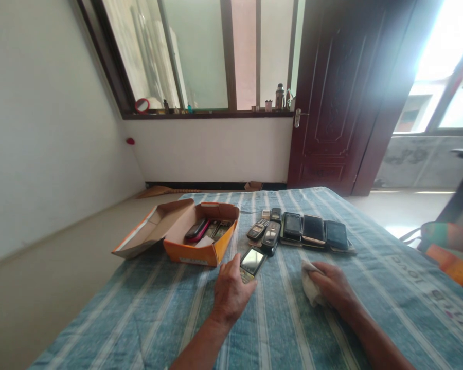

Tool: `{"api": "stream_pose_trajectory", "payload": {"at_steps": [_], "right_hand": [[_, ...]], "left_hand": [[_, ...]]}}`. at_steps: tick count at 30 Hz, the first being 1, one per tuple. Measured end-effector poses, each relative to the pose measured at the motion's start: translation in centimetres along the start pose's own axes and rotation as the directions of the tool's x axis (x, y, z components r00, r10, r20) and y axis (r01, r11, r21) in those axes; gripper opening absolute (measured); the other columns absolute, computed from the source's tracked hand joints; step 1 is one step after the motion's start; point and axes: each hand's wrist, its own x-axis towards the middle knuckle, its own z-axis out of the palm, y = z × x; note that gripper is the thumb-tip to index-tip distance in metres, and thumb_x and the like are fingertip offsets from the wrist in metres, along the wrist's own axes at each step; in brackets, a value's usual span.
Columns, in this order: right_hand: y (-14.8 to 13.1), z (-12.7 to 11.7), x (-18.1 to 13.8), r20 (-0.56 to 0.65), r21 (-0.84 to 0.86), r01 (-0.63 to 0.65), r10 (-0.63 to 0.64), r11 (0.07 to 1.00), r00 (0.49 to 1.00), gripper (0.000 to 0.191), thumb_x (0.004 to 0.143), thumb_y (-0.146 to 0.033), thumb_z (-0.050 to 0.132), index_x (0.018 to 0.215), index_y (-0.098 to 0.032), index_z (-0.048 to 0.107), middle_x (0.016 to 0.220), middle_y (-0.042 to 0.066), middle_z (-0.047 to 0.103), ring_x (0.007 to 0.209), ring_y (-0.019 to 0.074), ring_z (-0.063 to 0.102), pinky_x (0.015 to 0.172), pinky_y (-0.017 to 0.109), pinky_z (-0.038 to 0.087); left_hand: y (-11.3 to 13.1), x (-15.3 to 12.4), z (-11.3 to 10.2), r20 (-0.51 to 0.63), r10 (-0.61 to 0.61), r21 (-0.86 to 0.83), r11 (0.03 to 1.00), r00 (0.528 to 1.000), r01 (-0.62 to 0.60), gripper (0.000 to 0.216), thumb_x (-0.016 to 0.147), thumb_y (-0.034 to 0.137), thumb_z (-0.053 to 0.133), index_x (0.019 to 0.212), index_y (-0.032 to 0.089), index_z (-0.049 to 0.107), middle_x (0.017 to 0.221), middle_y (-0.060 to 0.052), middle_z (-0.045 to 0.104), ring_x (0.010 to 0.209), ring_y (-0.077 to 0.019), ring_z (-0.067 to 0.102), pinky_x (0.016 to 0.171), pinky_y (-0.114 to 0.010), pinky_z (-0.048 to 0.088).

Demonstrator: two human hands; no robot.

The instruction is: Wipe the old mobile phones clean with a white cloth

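Observation:
My left hand (230, 291) rests on the blue striped cloth and grips the lower end of a small keypad phone (251, 263). My right hand (332, 288) lies to its right, closed over a crumpled white cloth (307, 283). Beyond both hands, several old phones (293, 228) lie in a row, keypad ones on the left and touchscreen ones on the right. An open orange box (212, 252) to the left holds several more phones.
The box lid (150, 234) lies beside the box at the table's left edge. The striped table cover (278, 329) has a printed band on the right. A dark door (332, 97) and a window sill with small items stand behind. A colourful object (447, 252) sits at far right.

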Motion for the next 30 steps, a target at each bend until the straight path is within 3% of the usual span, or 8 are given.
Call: {"api": "stream_pose_trajectory", "payload": {"at_steps": [12, 22, 30], "right_hand": [[0.2, -0.7, -0.1, 0.056, -0.048, -0.039, 0.042, 0.998, 0.998, 0.038, 0.072, -0.046, 0.051, 0.085, -0.018, 0.074, 0.07, 0.001, 0.068, 0.069, 0.0211, 0.06, 0.06, 0.027, 0.041], [0.6, -0.8, -0.5, -0.031, -0.055, -0.046, 0.044, 0.997, 0.999, 0.043, 0.067, -0.051, 0.055, 0.088, -0.02, 0.077, 0.075, 0.003, 0.073, 0.074, 0.0254, 0.065, 0.064, 0.029, 0.048], [1.3, -0.9, -0.5, -0.034, -0.045, -0.082, 0.08, 0.996, 0.996, 0.046, 0.064, -0.053, 0.056, 0.09, -0.022, 0.078, 0.08, 0.002, 0.075, 0.075, 0.0265, 0.067, 0.06, 0.029, 0.05]], "left_hand": [[0.8, -0.7, -0.1, 0.014, -0.013, 0.058, 0.998, 1.0, 0.012, 0.062, 0.066, 0.022, 0.066, 0.125, 0.01, 0.053, 0.106, -0.012, 0.067, 0.106, -0.0285, 0.059, 0.097, -0.039, 0.045], [0.6, -1.5, 0.4, 0.084, 0.003, -0.008, 1.0, 0.996, -0.003, 0.072, 0.063, 0.024, 0.066, 0.131, 0.007, 0.048, 0.111, -0.016, 0.065, 0.108, -0.0306, 0.057, 0.102, -0.044, 0.04], [0.4, -1.7, -0.1, 0.138, 0.055, -0.042, 0.998, 0.989, -0.05, 0.062, 0.06, 0.021, 0.063, 0.121, 0.012, 0.052, 0.105, -0.012, 0.064, 0.103, -0.0288, 0.057, 0.098, -0.043, 0.042]]}}
